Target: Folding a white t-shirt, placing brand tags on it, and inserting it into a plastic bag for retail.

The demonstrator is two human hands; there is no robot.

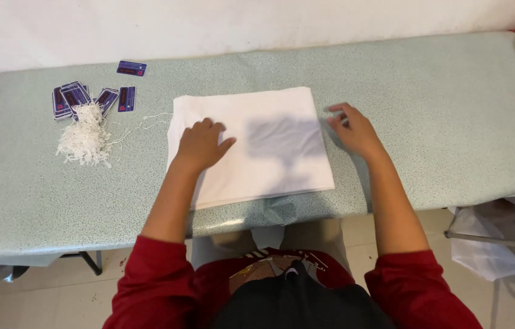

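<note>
A folded white cloth [269, 146] lies flat on the speckled green table [440, 109]. My left hand [201, 144] rests palm-down on the cloth's left part, fingers spread. At the cloth's right edge my right hand [355, 129] hovers or touches the table, fingers apart and holding nothing. Both arms wear red sleeves pushed up.
Several dark blue cards [90, 96] lie at the table's far left, one more blue card [131, 68] behind them. A bundle of white strings [85, 135] sits beside them. A metal chair with a white bag [489, 244] stands at the lower right, beyond the table edge.
</note>
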